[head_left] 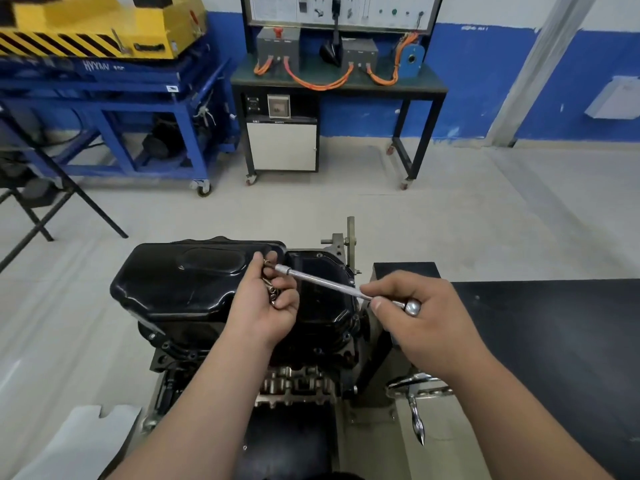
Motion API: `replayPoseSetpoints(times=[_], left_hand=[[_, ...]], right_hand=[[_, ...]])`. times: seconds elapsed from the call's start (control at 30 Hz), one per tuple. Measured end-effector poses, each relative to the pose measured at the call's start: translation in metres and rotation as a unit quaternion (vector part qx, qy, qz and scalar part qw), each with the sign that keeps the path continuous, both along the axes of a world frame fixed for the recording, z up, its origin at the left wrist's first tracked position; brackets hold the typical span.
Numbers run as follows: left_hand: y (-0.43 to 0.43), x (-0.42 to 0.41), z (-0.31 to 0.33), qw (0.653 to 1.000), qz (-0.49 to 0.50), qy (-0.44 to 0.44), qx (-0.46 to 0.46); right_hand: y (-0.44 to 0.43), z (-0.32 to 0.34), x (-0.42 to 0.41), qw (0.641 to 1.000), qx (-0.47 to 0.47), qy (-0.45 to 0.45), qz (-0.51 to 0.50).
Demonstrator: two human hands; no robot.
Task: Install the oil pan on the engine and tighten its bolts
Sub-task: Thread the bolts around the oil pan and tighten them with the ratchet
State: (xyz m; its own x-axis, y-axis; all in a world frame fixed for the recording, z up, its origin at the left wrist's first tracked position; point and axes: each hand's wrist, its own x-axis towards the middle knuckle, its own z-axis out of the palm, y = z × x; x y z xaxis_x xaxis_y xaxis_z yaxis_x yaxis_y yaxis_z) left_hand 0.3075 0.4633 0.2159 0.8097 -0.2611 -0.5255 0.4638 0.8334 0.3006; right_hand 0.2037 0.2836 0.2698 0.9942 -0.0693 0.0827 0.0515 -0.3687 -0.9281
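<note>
Head view: hands [263, 299] over oil pan [180, 282]; black table [554, 323] right.

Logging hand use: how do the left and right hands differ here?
The left hand holds several small bolts; the right hand grips a long silver driver near its knob end. The left hand is over the black oil pan; the right hand is beyond its right edge. Both curl round metal parts.

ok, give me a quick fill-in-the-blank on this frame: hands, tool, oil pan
The socket driver is held in the ____ hand.
The left hand holds several loose ____.
The oil pan sitting on the engine is coloured ____.
Missing: right; bolts; black.
</note>
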Motion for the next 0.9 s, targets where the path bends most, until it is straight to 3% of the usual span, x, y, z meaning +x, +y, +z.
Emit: replayPoseSetpoints(times=[0.2, 0.43, 0.6, 0.8, 0.9], left_hand=[[0.005, -0.006, -0.001, 0.999, -0.003, -0.024, 0.038], [-0.003, -0.019, -0.009, 0.976, -0.001, -0.019, 0.218], [-0.021, -0.033, -0.024, 0.982, -0.053, 0.072, 0.166], [-0.057, -0.052, -0.045, 0.975, -0.092, 0.182, 0.086], [-0.068, -0.056, -0.056, 0.977, -0.074, 0.196, 0.044]], right_hand=[[-0.001, 0.006, -0.006, 1.000, 0.001, 0.000, 0.001], [-0.001, 0.013, -0.019, 0.992, -0.114, -0.034, 0.030], [-0.010, 0.027, -0.023, 0.949, -0.302, -0.062, 0.063], [-0.015, 0.048, -0.026, 0.847, -0.509, -0.086, 0.131], [-0.017, 0.038, -0.024, 0.863, -0.490, -0.022, 0.122]])
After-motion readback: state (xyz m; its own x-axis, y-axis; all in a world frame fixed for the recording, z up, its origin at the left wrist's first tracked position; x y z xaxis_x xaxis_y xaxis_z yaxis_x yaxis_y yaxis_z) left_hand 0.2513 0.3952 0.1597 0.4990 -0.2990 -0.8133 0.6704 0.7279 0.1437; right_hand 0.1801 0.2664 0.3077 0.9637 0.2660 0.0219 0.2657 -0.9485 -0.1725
